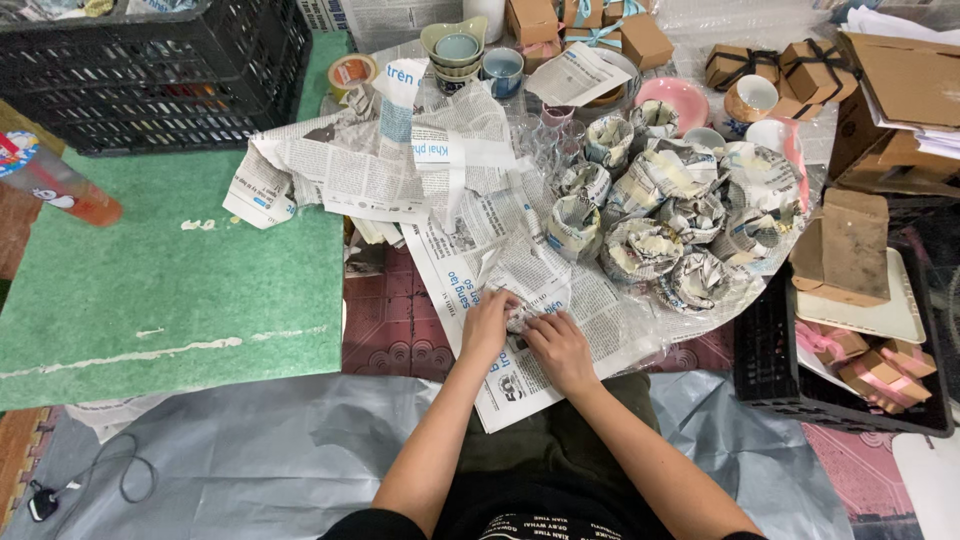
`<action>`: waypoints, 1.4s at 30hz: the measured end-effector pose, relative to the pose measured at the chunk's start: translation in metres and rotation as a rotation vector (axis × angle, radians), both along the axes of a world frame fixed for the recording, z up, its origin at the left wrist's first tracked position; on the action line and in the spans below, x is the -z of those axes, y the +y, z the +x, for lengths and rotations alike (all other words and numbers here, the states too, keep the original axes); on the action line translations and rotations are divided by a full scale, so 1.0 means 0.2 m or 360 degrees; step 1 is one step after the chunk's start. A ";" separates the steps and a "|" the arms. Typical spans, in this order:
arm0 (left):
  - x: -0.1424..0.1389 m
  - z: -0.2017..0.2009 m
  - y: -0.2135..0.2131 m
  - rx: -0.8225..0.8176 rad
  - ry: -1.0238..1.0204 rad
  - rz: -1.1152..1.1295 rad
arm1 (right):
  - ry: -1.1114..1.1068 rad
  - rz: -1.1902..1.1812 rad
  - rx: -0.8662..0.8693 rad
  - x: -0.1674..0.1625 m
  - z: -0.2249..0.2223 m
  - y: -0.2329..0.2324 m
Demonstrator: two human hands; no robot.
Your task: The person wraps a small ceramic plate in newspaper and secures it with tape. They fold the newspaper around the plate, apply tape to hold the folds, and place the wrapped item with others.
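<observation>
Two hands at work on one newspaper sheet [520, 330]: left hand [487, 325] curled, fingertips pinching paper around a small half-wrapped item [522, 308], contents hidden; right hand [560, 345] pressing and pinching the fold just beside. Further right, wrapped bundles [660, 215] crowded together. Thin paper likely to tear under a hard tug; loose wrap likely to spring open.

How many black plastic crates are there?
2. One black crate sits at the top left, behind the green mat. The other crate is at the right edge, holding ribbon-tied boxes. More may be hidden outside the picture.
</observation>
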State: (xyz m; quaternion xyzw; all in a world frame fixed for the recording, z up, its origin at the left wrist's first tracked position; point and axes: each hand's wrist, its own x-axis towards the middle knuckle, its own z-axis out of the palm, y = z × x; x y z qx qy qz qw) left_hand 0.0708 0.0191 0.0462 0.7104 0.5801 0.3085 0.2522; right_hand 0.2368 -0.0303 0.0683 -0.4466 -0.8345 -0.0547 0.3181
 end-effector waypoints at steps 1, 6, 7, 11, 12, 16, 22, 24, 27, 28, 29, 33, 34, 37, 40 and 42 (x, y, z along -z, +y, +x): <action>-0.01 0.00 -0.01 -0.0021 -0.0029 -0.0011 | 0.0008 -0.0013 0.0011 0.00 -0.01 0.00; -0.09 0.01 -0.05 -0.0100 -0.0087 -0.0150 | -0.0089 -0.0027 -0.0020 0.00 -0.03 -0.01; -0.11 0.00 -0.05 -0.0117 0.0016 -0.0052 | -0.0127 -0.0014 -0.0036 0.00 -0.03 0.00; -0.14 -0.04 -0.05 -0.0138 0.0094 0.0020 | -0.0217 -0.0028 -0.0187 0.02 0.01 0.04; -0.14 -0.05 -0.04 -0.0132 0.0032 -0.0042 | -0.0239 -0.0042 -0.0248 0.02 0.04 0.05; -0.14 -0.09 0.08 -0.0229 -0.0167 0.0059 | -0.0259 -0.0023 -0.0473 0.02 0.17 0.08; -0.13 -0.06 0.47 -0.0100 0.0021 0.0352 | -0.0219 -0.0174 -0.0696 -0.01 0.36 0.14; -0.14 -0.04 0.63 -0.0050 0.0332 0.0291 | -0.0235 -0.0185 -0.0740 -0.02 0.38 0.16; -0.15 -0.03 0.86 -0.0272 0.0993 0.0754 | -0.0215 -0.0215 -0.0736 -0.01 0.40 0.16; -0.15 -0.04 0.93 -0.0328 0.1229 0.0807 | -0.0194 -0.0215 -0.0737 -0.01 0.40 0.15; -0.16 -0.06 1.01 -0.0385 0.1463 0.0858 | -0.0174 -0.0216 -0.0737 0.00 0.40 0.15; -0.19 -0.21 1.19 -0.0073 0.1478 0.0514 | -0.0167 -0.0189 -0.0721 0.04 0.41 0.14; -0.22 -0.26 1.22 -0.0023 0.1541 0.0482 | -0.0164 -0.0200 -0.0721 0.05 0.41 0.14; -0.32 -0.40 1.29 -0.0146 0.0954 0.0417 | -0.0140 -0.0189 -0.0700 0.06 0.40 0.14; -0.40 -0.52 1.35 -0.0485 0.0221 0.0577 | -0.0152 -0.0208 -0.0700 0.06 0.41 0.14; -0.43 -0.57 1.35 -0.0676 -0.0028 0.0643 | -0.0173 -0.0226 -0.0704 0.06 0.41 0.13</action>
